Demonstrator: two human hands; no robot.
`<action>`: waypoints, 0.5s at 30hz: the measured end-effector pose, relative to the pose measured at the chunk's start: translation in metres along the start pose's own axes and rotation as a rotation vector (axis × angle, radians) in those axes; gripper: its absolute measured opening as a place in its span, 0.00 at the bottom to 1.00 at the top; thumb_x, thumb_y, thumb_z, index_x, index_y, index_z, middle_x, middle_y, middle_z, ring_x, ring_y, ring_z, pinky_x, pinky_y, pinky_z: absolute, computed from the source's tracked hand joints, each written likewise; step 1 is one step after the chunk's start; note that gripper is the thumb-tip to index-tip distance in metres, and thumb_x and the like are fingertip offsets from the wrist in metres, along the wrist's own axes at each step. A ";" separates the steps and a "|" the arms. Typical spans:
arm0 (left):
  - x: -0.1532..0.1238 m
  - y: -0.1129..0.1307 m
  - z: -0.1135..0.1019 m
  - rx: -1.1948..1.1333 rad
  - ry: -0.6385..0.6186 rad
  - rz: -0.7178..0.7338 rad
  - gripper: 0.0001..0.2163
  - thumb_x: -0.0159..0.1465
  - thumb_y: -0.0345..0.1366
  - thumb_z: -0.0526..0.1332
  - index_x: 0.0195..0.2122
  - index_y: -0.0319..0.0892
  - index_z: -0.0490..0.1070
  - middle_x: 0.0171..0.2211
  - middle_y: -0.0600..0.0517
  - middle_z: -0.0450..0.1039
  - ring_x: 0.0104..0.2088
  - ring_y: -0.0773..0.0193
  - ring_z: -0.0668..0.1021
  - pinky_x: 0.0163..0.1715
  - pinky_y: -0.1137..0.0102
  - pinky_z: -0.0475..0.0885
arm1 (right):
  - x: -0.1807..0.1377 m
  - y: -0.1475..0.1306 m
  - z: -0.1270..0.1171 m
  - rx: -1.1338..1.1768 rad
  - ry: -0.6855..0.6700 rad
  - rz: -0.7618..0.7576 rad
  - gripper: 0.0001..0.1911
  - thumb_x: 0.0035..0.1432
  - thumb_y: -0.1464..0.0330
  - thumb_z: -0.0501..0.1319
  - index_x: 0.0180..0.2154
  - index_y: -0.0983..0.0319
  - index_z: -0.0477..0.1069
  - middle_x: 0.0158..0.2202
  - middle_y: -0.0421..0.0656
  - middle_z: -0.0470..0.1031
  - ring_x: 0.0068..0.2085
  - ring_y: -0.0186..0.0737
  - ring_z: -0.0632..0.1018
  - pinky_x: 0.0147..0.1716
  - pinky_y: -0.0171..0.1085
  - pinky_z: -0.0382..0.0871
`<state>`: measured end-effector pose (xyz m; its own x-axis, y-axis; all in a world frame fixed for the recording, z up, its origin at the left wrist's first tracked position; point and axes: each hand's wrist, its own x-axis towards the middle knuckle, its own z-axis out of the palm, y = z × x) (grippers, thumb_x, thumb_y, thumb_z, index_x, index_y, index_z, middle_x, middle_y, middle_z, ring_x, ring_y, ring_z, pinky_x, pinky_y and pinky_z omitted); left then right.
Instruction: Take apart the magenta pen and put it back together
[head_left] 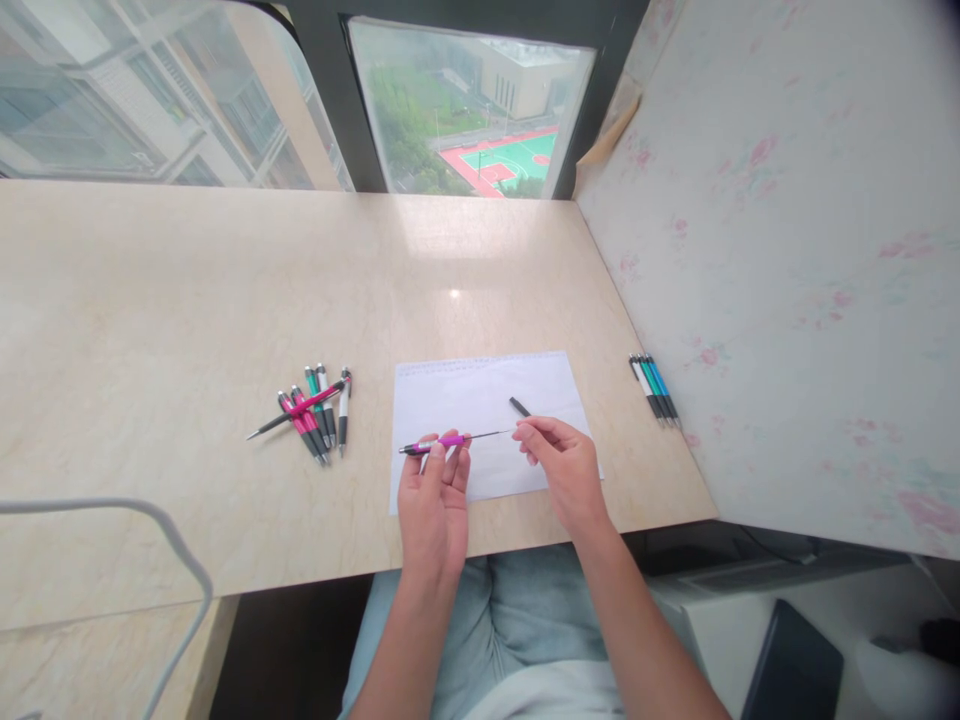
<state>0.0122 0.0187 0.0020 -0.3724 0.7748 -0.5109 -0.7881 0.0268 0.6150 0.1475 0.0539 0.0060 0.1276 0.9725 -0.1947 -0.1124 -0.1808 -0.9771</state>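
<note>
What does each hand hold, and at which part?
Left hand holds the pink pen barrel at its middle; right hand pinches the thin refill at its far end.

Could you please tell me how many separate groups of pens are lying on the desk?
2: a crossed pile left of the paper, and a tidy row by the right wall.

head cam, fwd-down, near desk [225, 300]

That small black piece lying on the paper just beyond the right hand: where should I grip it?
Pinch the black piece across its short width, coming straight down from above. It lies flat on the white paper, slanted, with bare paper on both long sides, just beyond the right hand.
</note>
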 end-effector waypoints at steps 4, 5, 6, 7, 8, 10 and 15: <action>-0.001 0.000 0.000 -0.006 -0.012 -0.010 0.11 0.56 0.30 0.66 0.40 0.41 0.70 0.40 0.49 0.76 0.43 0.62 0.80 0.40 0.74 0.75 | -0.002 0.000 0.003 -0.030 -0.017 0.003 0.08 0.51 0.64 0.67 0.32 0.61 0.78 0.27 0.41 0.78 0.26 0.33 0.72 0.23 0.32 0.66; -0.001 0.000 0.000 -0.007 -0.015 -0.016 0.10 0.56 0.30 0.66 0.40 0.41 0.70 0.40 0.49 0.76 0.43 0.62 0.80 0.40 0.74 0.75 | -0.002 0.000 0.003 -0.048 -0.029 0.006 0.08 0.51 0.64 0.67 0.33 0.61 0.78 0.26 0.41 0.78 0.25 0.33 0.72 0.23 0.32 0.66; -0.002 0.000 0.001 -0.007 -0.018 -0.024 0.10 0.56 0.30 0.66 0.39 0.41 0.70 0.40 0.49 0.76 0.43 0.62 0.80 0.40 0.74 0.75 | -0.002 -0.001 0.004 -0.067 -0.040 0.008 0.08 0.50 0.64 0.67 0.33 0.61 0.78 0.26 0.41 0.77 0.25 0.33 0.72 0.23 0.32 0.67; -0.002 -0.001 0.001 -0.006 -0.022 -0.031 0.10 0.56 0.30 0.66 0.39 0.41 0.70 0.40 0.49 0.76 0.43 0.62 0.80 0.40 0.74 0.75 | -0.003 -0.001 0.004 -0.086 -0.050 0.010 0.09 0.50 0.63 0.67 0.33 0.61 0.78 0.26 0.41 0.77 0.25 0.34 0.72 0.23 0.33 0.67; -0.003 -0.002 0.002 -0.006 -0.027 -0.038 0.10 0.56 0.30 0.66 0.39 0.41 0.70 0.40 0.49 0.76 0.43 0.61 0.80 0.40 0.74 0.75 | -0.003 -0.001 0.005 -0.101 -0.059 0.010 0.09 0.51 0.63 0.67 0.33 0.61 0.78 0.26 0.41 0.77 0.25 0.34 0.73 0.23 0.33 0.67; -0.004 -0.003 0.002 -0.010 -0.038 -0.048 0.10 0.57 0.30 0.66 0.39 0.41 0.70 0.40 0.49 0.76 0.42 0.62 0.80 0.40 0.74 0.75 | -0.003 -0.001 0.006 -0.117 -0.079 0.004 0.10 0.51 0.62 0.66 0.33 0.61 0.77 0.27 0.41 0.77 0.26 0.35 0.73 0.23 0.33 0.67; -0.005 -0.008 0.003 -0.061 -0.052 -0.082 0.08 0.57 0.29 0.65 0.39 0.41 0.70 0.38 0.49 0.76 0.39 0.65 0.80 0.40 0.75 0.75 | -0.007 -0.002 0.009 -0.166 -0.141 -0.043 0.09 0.54 0.62 0.64 0.32 0.61 0.75 0.30 0.42 0.77 0.30 0.36 0.75 0.27 0.33 0.69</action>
<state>0.0217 0.0161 0.0017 -0.2804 0.8033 -0.5254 -0.8441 0.0542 0.5334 0.1378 0.0491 0.0105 -0.0115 0.9886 -0.1501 0.0552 -0.1492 -0.9873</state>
